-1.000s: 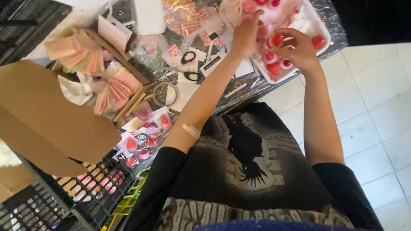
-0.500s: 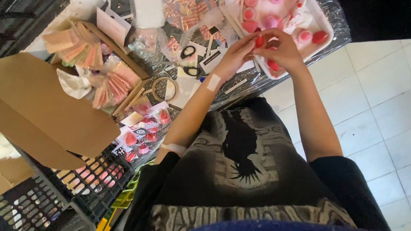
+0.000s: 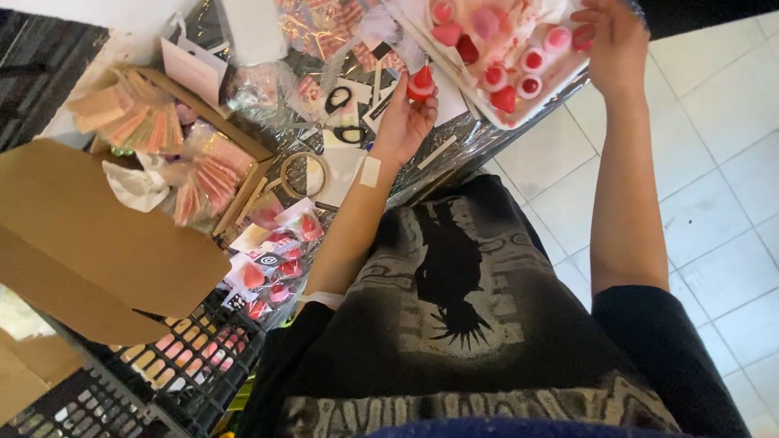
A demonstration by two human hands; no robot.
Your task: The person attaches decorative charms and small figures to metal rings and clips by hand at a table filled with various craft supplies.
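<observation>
Left hand (image 3: 406, 121): grip clamped on small red round-topped pot (image 3: 421, 83), upper centre.
Right hand (image 3: 613, 42): fingers curled on white tray (image 3: 490, 116) edge, upper right; grip unclear.

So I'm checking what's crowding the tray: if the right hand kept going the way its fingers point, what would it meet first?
Probably the small pink-and-white pots on the white tray; the right hand reaches in from the tray's edge, fingers toward them. Depth is unclear.

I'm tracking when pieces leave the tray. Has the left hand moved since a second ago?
Yes. The left hand has pulled off the white tray toward the body, holding a small red piece beside the scissors.
</observation>
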